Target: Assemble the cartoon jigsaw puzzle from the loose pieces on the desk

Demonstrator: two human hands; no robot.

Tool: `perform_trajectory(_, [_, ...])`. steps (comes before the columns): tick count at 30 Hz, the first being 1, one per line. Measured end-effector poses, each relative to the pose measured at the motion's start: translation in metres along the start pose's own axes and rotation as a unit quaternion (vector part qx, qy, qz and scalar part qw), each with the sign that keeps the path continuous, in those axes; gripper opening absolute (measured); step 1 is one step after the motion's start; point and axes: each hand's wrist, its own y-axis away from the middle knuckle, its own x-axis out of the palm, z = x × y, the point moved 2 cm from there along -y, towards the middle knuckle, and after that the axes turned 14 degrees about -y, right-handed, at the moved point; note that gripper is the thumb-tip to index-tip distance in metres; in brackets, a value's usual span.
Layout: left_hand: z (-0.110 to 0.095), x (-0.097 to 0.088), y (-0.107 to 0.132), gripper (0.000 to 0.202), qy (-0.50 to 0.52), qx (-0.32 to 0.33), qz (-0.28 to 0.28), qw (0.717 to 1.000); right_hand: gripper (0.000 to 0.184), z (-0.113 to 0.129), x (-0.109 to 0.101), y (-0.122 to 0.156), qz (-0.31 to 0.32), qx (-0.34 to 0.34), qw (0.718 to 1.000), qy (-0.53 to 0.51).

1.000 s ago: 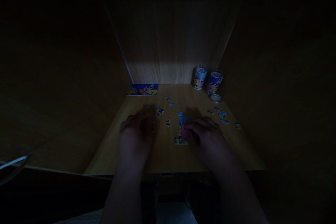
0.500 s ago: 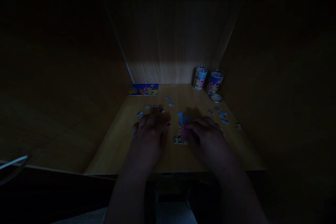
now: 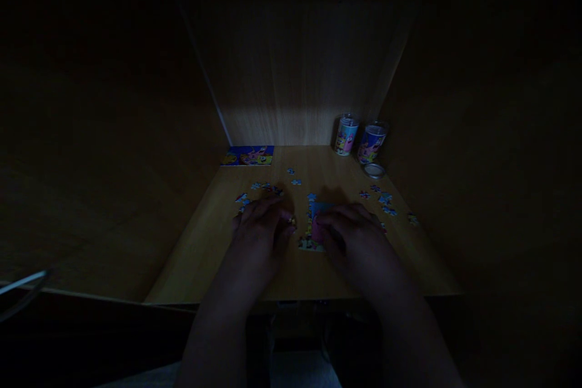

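Close to the middle of the wooden surface lies a partly assembled jigsaw puzzle (image 3: 318,231), pink and light blue with a yellowish left edge. My right hand (image 3: 357,230) rests over its right side, fingers curled down onto the pink part and hiding much of it. Just left of the puzzle, my left hand (image 3: 258,230) pinches a small yellowish puzzle piece (image 3: 291,220) between thumb and fingers. Loose puzzle pieces (image 3: 266,186) lie beyond my left hand. The dim light blurs the fine detail.
More loose pieces (image 3: 385,198) are scattered at the right. Two printed cans (image 3: 346,136) stand at the back right, with a round metal lid (image 3: 374,171) in front. A blue picture sheet (image 3: 248,156) lies at the back left. Wooden panels (image 3: 282,73) enclose the surface.
My left hand has turned slightly and come nearer to me, so the piece in its fingertips shows more clearly. The right hand stays almost in place on the puzzle.
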Motion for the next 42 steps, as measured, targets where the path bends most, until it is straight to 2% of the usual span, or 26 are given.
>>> perform_trajectory(8, [-0.003, -0.006, 0.002, 0.013, 0.133, 0.003, 0.049, 0.990, 0.022, 0.001, 0.000, 0.002, 0.004, 0.000, 1.000, -0.007])
perform_trajectory(14, [-0.005, -0.005, 0.003, 0.014, 0.154, 0.005, 0.058, 0.986, 0.016, -0.003, 0.001, 0.001, 0.006, -0.009, 1.000, -0.009])
perform_trajectory(26, [-0.008, 0.000, 0.001, 0.014, 0.101, 0.046, 0.047, 0.993, 0.018, 0.000, -0.001, 0.001, 0.011, -0.014, 1.000, -0.002])
perform_trajectory(34, [-0.012, -0.003, -0.002, 0.012, 0.079, 0.073, 0.013, 0.994, 0.015, 0.002, -0.002, 0.000, 0.014, -0.011, 1.000, -0.001])
perform_trajectory(39, [-0.014, -0.005, 0.001, 0.030, 0.092, 0.114, 0.026, 0.989, 0.018, 0.001, 0.000, 0.000, 0.012, -0.011, 1.000, -0.002])
perform_trajectory(42, [-0.014, -0.007, 0.001, 0.026, 0.095, 0.079, 0.002, 0.992, 0.018, -0.001, 0.001, 0.001, 0.012, -0.012, 1.000, -0.004])
